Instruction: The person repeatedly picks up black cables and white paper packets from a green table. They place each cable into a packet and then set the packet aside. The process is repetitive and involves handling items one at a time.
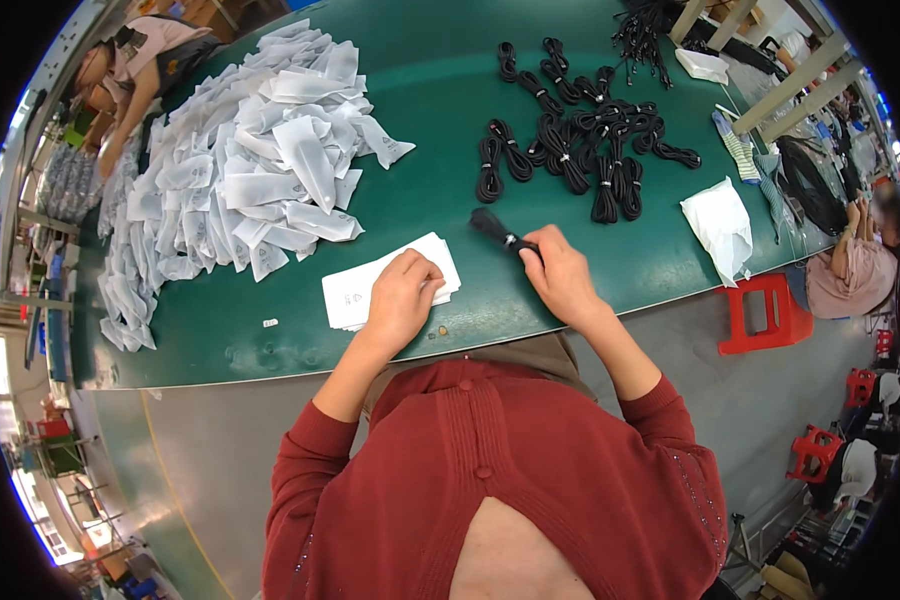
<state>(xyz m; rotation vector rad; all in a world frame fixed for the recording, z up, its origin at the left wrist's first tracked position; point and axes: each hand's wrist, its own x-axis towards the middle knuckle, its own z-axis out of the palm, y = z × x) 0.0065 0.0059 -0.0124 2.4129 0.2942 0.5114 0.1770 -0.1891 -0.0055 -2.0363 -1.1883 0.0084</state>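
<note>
My right hand (564, 277) is closed on one end of a coiled black cable (496, 231), tied round its middle and held just above the green table. Close to it on the left, my left hand (404, 292) rests on a stack of flat white bags (346, 298). Its fingers are curled, with thumb and forefinger pinched at the top bag near the stack's right side. Farther off to the right lie several tied black cable coils (568, 160). A large heap of filled, frosted white bags (260, 160) covers the table's left part.
A crumpled white plastic bag (720, 228) lies at the green table's (440, 95) right edge, with a striped glove (738, 150) beyond. More black cables (642, 40) lie at the far right. One person (150, 70) works at far left; another (855, 265) sits right, by a red stool (767, 315).
</note>
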